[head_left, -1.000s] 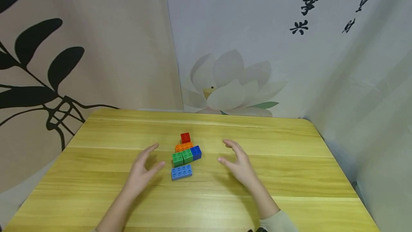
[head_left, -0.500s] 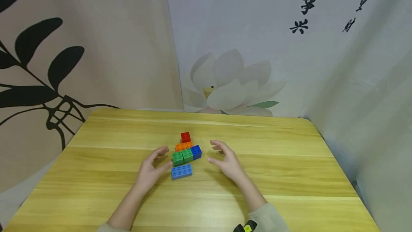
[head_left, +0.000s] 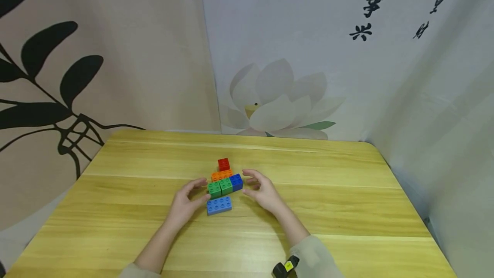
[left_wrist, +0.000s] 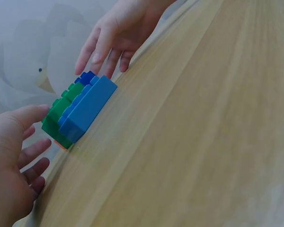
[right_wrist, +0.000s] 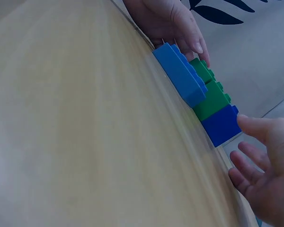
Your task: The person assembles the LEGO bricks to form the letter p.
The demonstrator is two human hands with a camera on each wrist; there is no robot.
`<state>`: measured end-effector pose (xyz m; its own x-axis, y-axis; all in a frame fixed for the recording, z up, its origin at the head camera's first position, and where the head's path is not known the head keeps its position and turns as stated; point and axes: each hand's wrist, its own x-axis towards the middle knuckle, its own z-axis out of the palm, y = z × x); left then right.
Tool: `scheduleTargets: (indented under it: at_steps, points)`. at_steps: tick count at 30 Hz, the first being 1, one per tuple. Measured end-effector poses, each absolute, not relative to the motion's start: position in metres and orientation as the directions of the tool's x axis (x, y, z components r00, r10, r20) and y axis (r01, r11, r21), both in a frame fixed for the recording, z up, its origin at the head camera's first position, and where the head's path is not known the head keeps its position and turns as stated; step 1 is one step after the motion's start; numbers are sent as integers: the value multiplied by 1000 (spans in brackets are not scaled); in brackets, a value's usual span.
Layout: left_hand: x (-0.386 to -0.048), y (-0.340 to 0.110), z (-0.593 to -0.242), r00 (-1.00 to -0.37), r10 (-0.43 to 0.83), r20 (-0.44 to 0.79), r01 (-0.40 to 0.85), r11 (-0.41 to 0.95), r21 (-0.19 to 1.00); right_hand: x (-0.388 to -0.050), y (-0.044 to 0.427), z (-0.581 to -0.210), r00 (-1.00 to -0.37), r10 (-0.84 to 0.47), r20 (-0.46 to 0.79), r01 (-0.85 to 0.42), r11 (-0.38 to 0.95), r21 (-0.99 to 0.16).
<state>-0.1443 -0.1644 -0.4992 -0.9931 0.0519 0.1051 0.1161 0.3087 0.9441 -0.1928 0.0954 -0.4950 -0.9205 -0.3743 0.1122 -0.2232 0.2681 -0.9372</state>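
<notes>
Left hand [head_left: 183,205] and right hand [head_left: 265,192], relaxed, holding nothing, flank my green bricks [head_left: 225,186] and dark blue brick [head_left: 236,182] on the worktop [head_left: 347,200] (light, stiff plastic, I suppose); outer ends suit pinching.

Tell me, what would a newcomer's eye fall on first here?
Probably the bright colours around the middle of the wooden table: two green bricks and a dark blue brick in a row, a light blue brick in front, an orange brick and a red brick behind. The left hand and right hand flank the row, fingers curved toward it. Large dark leaves decorate the backdrop at left.
</notes>
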Motion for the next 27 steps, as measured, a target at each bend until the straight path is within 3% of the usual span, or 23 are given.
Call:
scheduleTargets:
  at_steps: [13, 27]
  points:
    - [-148, -159, -501, -996, 40, 77, 87, 384, 919, -196, 88, -484, -901, -420, 109, -244, 284, -927]
    - [-149, -158, -504, -996, 20, 85, 85, 407, 909, -211, 86, -502, -912, -407, 42, -238, 443, -864]
